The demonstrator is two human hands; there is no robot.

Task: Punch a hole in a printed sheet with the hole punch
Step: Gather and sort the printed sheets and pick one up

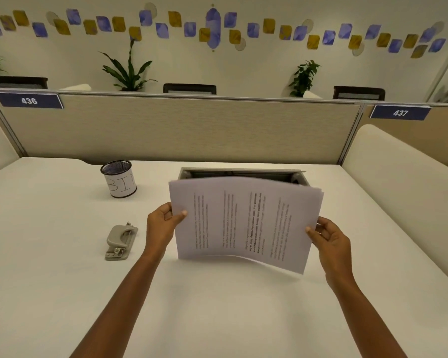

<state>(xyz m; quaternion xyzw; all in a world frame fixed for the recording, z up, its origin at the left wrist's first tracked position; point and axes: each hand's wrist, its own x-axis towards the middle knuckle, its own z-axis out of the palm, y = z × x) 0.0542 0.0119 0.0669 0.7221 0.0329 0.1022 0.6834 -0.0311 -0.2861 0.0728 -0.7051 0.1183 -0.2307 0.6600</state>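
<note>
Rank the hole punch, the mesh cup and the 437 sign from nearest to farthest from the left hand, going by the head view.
From the left hand:
1. Hole punch, just to its left on the desk.
2. Mesh cup, farther back and left, near the divider.
3. 437 sign, far right, up on the partition.

A white surface [49, 254] runs back to a beige partition [192, 125] carrying blue number plates, 436 [29, 100] on the left and 437 [400, 112] on the right. Behind the partition show dark chair backs [189, 88] and leafy plants [130, 68]. The cream wall [243, 65] above bears a wavy band of blue and mustard shapes [212, 28], evenly lit.
</note>
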